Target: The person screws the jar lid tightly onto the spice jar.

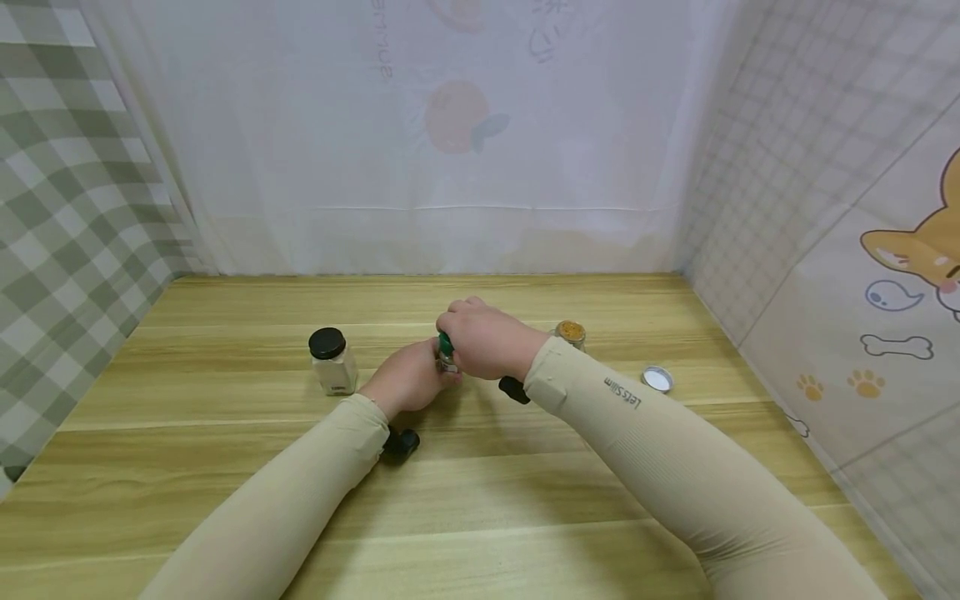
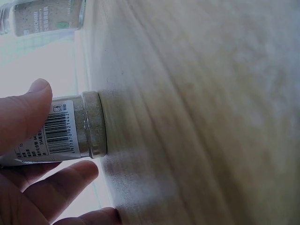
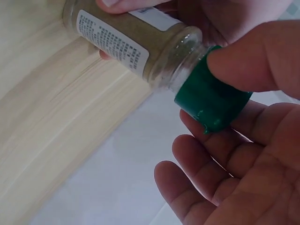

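My left hand holds a small clear spice jar of brownish-green powder round its body. The jar has white printed labels, one with a barcode, and its base is at or close to the tabletop in the left wrist view. From above, my right hand pinches the green cap between thumb and fingers. The cap sits at the jar's mouth, with the clear neck showing below it. Whether the cap is loose on the neck, I cannot tell. In the head view the hands hide most of the jar.
A black-lidded jar of pale contents stands left of my hands. Behind my right forearm is a lidless glass jar with orange-yellow contents. A white lid lies farther right on the wooden table. Fabric curtains border the table.
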A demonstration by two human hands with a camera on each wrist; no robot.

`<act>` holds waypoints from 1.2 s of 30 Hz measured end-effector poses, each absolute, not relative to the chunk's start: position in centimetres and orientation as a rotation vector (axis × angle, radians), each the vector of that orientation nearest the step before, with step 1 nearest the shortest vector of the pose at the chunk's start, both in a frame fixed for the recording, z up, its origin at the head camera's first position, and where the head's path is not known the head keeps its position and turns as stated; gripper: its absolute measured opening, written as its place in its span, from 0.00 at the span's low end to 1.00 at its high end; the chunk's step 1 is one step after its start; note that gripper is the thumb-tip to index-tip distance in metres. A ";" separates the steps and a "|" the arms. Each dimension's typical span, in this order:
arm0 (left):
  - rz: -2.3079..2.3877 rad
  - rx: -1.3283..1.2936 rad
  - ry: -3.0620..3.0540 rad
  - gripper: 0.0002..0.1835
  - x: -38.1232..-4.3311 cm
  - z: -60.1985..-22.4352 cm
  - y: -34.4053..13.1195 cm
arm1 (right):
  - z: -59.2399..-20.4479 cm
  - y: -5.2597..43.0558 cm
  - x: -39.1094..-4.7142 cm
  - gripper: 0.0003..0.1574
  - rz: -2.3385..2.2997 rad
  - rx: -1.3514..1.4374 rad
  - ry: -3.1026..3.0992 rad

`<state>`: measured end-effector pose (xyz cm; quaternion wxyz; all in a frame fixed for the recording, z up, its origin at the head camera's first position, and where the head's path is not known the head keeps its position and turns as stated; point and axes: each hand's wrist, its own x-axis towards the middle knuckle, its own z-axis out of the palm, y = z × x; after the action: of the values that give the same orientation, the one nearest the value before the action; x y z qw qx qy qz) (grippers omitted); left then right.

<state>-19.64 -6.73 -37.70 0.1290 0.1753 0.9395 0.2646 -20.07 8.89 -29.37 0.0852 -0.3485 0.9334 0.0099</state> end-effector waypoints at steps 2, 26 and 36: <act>0.760 0.523 2.734 0.11 -19.7 -37.7 -6.7 | -29.4 8.9 -20.1 0.16 0.035 -1.027 2.782; 0.805 0.524 2.736 0.18 -19.4 -37.7 -6.7 | -30.8 10.2 -20.3 0.15 -0.277 -0.919 2.786; 0.792 0.512 2.763 0.11 -19.5 -37.8 -6.6 | -32.1 10.5 -20.2 0.18 -0.431 -0.857 2.835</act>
<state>-19.49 -6.57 -37.76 0.1107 0.1742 0.9406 0.2695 -20.18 10.49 -32.07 0.0744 -0.2857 0.9446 -0.1438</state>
